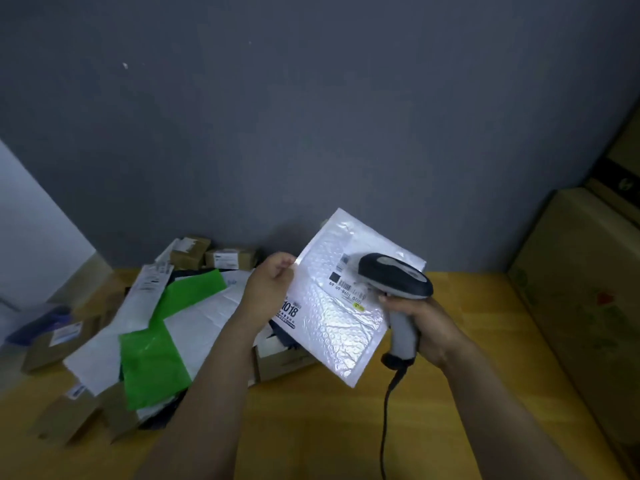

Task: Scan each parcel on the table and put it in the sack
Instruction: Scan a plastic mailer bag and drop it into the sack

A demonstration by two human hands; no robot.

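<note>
Left hand (pixel 268 289) pinches a white bubble-wrap mailer parcel (pixel 341 313), long axis running near-to-far, tilted right; right hand (pixel 424 329) grips a grey-and-black handheld scanner (pixel 398 278), its head pointing left at the label.

The black scanner cable (pixel 383 438) runs off the bottom edge; small print on the white bubble-wrap mailer (pixel 341 327) is unreadably blurred.

A pile of parcels (pixel 145 323) is lying on the left half of the table (pixel 311 427), with small boxes (pixel 207 256) sitting behind it by the wall (pixel 311 116). The left hand (pixel 270 289) is holding an envelope (pixel 343 306) over the table's middle. Just to its right, the right hand (pixel 426 327) is holding the scanner (pixel 398 275), its head in front of the envelope. A large carton (pixel 581 289) is standing at the right edge.
</note>
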